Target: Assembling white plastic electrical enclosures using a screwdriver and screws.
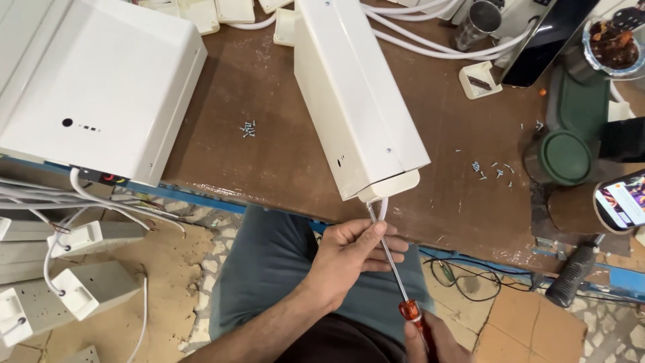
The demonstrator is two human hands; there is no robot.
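A long cream-white metal casing (356, 94) lies on the brown workbench (269, 154), its end cap overhanging the front edge. My right hand (433, 343) grips the red handle of a screwdriver (396, 269), whose steel shaft runs up to the casing's end. My left hand (353, 252) closes around the shaft and a white cable loop just below the end cap. My lap in grey-blue trousers is underneath.
A large white box unit (94, 87) sits on the bench at left. Small screws (248, 129) lie scattered mid-bench and more screws (494, 168) at right. White cables, a green-lidded jar (564, 156), a phone (621, 198) and several white adapters (74, 289) on the floor surround me.
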